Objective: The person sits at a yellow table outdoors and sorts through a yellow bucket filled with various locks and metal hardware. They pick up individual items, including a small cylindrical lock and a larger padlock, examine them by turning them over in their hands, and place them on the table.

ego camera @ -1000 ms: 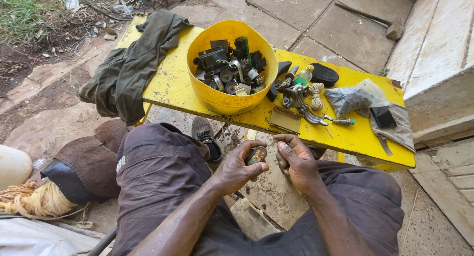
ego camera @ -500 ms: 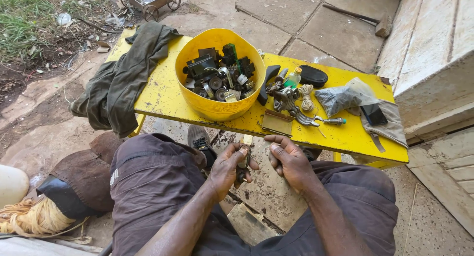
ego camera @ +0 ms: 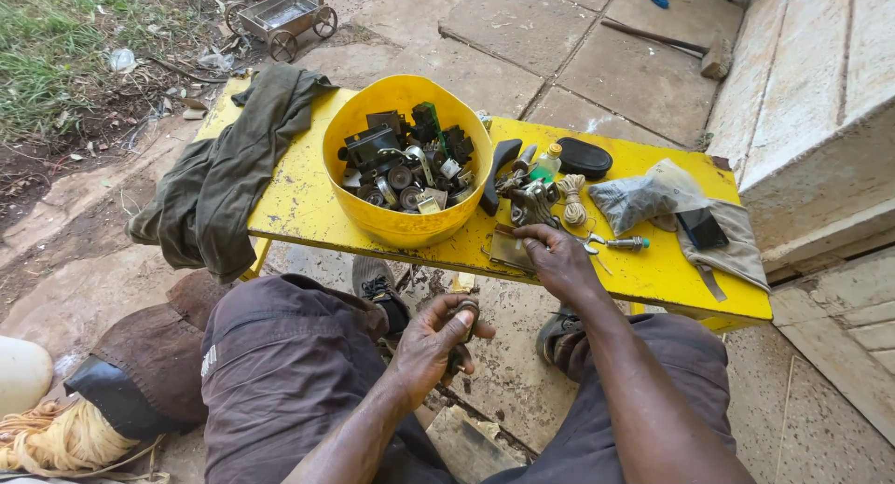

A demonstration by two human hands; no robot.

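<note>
My left hand (ego camera: 429, 342) grips a small dark metal part (ego camera: 462, 316) between my knees, below the front edge of the yellow table (ego camera: 298, 204). Over that table edge, my right hand (ego camera: 557, 258) rests its fingers on a flat brownish piece (ego camera: 511, 249), close to a heap of small metal tools and keys (ego camera: 531, 200). A yellow bowl (ego camera: 403, 225) full of dark metal and electrical parts stands just left of that hand.
An olive cloth (ego camera: 228, 167) drapes the table's left end. A black pouch (ego camera: 582, 156), twine (ego camera: 571, 197), a plastic bag (ego camera: 643, 197) and a grey cloth with a black device (ego camera: 701, 228) lie to the right. A small cart (ego camera: 280, 18) stands behind; a concrete step (ego camera: 820, 120) is at right.
My right hand has left the part between my knees and reached up onto the table edge. My left hand keeps hold of the part.
</note>
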